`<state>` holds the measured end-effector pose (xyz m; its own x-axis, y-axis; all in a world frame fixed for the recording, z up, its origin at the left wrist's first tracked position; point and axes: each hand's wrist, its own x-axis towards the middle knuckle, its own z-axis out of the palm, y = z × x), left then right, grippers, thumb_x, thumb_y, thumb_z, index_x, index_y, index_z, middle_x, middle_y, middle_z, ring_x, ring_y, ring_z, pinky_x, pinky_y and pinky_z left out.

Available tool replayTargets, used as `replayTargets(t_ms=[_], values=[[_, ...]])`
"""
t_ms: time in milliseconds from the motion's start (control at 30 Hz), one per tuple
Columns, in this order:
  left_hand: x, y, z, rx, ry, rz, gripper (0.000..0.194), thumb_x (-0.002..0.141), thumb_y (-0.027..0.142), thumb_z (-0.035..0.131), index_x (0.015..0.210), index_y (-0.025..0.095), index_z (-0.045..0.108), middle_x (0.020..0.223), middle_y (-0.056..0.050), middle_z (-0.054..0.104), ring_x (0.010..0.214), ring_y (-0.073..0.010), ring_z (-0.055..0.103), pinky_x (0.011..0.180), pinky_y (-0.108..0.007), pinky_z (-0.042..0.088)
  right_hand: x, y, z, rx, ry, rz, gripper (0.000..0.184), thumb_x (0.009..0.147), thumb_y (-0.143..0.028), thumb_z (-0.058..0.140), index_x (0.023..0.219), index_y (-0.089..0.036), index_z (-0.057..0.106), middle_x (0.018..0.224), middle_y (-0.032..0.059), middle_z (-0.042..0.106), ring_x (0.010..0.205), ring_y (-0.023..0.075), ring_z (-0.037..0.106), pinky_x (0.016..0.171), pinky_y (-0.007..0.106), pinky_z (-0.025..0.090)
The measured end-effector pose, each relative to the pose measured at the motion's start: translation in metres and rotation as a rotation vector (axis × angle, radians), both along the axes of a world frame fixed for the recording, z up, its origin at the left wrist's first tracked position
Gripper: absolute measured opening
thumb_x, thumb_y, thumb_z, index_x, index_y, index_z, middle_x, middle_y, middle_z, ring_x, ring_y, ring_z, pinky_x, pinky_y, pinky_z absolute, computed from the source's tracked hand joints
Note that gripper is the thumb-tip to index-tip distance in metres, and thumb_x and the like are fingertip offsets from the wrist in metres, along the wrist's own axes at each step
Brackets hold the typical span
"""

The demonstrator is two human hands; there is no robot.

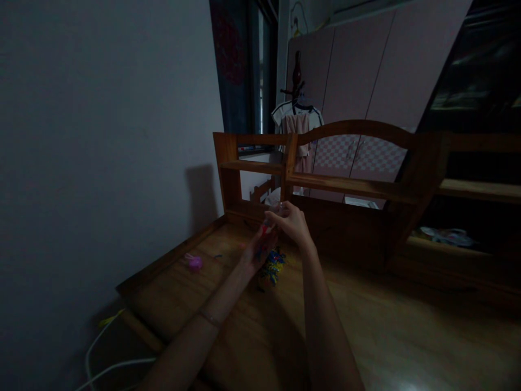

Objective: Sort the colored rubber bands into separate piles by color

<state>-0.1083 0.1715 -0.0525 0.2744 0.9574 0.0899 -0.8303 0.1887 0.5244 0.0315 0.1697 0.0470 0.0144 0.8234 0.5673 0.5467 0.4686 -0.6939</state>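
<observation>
My left hand (255,254) is closed around the lower part of a small clear container (269,221) with something red inside. At its top, my right hand (293,222) has thumb and fingers pinched on the clear upper end. Whether that end is a separate lid I cannot tell in the dim light. Just below and behind my left hand, a pile of small blue and yellow pieces (273,266) lies on the wooden desk (366,320). Part of the pile is hidden by the hand.
A purple pouch-like item (195,263) lies on the left of the desk, with a small blue piece (218,256) nearby. A wooden shelf unit (350,187) stands along the back. White cables (118,365) hang past the left edge. The wall (122,136) borders the left side.
</observation>
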Motion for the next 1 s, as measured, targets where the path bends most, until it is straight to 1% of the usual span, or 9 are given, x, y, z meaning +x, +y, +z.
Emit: replayTargets(t_ms=[100,267,367,467,533,633,800,900,1000], values=[[0.002,0.002,0.001,-0.003,-0.004,0.011,0.033,0.092,0.022,0.053,0.124,0.017,0.059,0.111,-0.008,0.069,0.103,-0.0199,0.065,0.098,-0.031,0.049,0.0,0.0,0.0,-0.004,-0.007,0.004,0.045,0.072,-0.061,0.065,0.092,-0.021,0.063,0.08,0.0052,0.068,0.075,0.0207,0.064,0.065,0.028,0.047],[0.002,0.005,-0.002,-0.047,-0.016,0.04,0.033,0.092,0.019,0.053,0.124,0.017,0.058,0.106,-0.006,0.071,0.09,-0.016,0.069,0.09,-0.026,0.052,0.0,-0.001,0.001,-0.027,0.0,0.01,0.04,0.072,-0.056,0.067,0.09,-0.021,0.062,0.078,0.0042,0.068,0.074,0.0207,0.064,0.065,0.028,0.047],[0.0,0.006,-0.004,-0.08,0.001,0.064,0.031,0.092,0.028,0.054,0.122,0.018,0.059,0.103,-0.006,0.071,0.088,-0.0169,0.069,0.087,-0.026,0.054,-0.001,-0.003,0.002,-0.024,0.015,0.018,0.037,0.072,-0.052,0.068,0.093,-0.021,0.062,0.082,0.0056,0.069,0.076,0.0212,0.065,0.066,0.029,0.047],[-0.002,0.006,-0.002,-0.101,0.005,0.082,0.036,0.092,0.039,0.053,0.121,0.018,0.059,0.103,-0.008,0.071,0.096,-0.0214,0.068,0.088,-0.029,0.054,0.0,-0.004,0.004,-0.029,0.019,0.028,0.035,0.073,-0.048,0.069,0.094,-0.022,0.062,0.084,0.0058,0.07,0.077,0.0215,0.065,0.067,0.03,0.048],[-0.003,0.005,0.0,-0.088,0.007,0.1,0.035,0.091,0.035,0.053,0.121,0.018,0.059,0.103,-0.007,0.071,0.101,-0.023,0.066,0.089,-0.031,0.053,0.0,-0.005,0.004,-0.035,0.016,0.033,0.034,0.073,-0.048,0.069,0.094,-0.022,0.063,0.083,0.0053,0.07,0.076,0.0212,0.065,0.066,0.03,0.048],[-0.003,0.003,0.0,-0.061,0.02,0.134,0.033,0.089,0.023,0.051,0.12,0.019,0.06,0.103,-0.007,0.071,0.104,-0.0235,0.065,0.091,-0.033,0.052,0.002,-0.005,0.004,-0.042,0.01,0.036,0.035,0.072,-0.051,0.068,0.092,-0.022,0.063,0.08,0.0043,0.069,0.074,0.0202,0.064,0.065,0.029,0.047],[-0.003,0.007,-0.006,-0.058,0.027,0.167,0.036,0.082,0.01,0.049,0.115,0.019,0.063,0.101,-0.007,0.071,0.101,-0.0223,0.065,0.092,-0.032,0.051,0.003,-0.002,0.002,-0.026,0.017,0.043,0.042,0.072,-0.059,0.065,0.09,-0.021,0.062,0.077,0.0033,0.068,0.072,0.0191,0.063,0.062,0.027,0.046],[-0.004,0.012,-0.01,-0.068,0.004,0.181,0.035,0.081,0.009,0.049,0.111,0.018,0.064,0.099,-0.007,0.072,0.1,-0.0209,0.066,0.091,-0.029,0.052,0.004,-0.002,0.002,-0.016,0.019,0.041,0.042,0.073,-0.06,0.063,0.09,-0.022,0.061,0.078,0.003,0.068,0.07,0.0185,0.063,0.061,0.026,0.046],[-0.007,0.013,-0.011,-0.092,-0.015,0.16,0.033,0.082,0.013,0.05,0.111,0.018,0.064,0.097,-0.007,0.072,0.098,-0.0216,0.067,0.089,-0.031,0.053,0.005,-0.003,0.002,-0.024,0.013,0.042,0.041,0.074,-0.059,0.063,0.09,-0.021,0.06,0.075,0.0023,0.067,0.069,0.0186,0.063,0.061,0.026,0.046]])
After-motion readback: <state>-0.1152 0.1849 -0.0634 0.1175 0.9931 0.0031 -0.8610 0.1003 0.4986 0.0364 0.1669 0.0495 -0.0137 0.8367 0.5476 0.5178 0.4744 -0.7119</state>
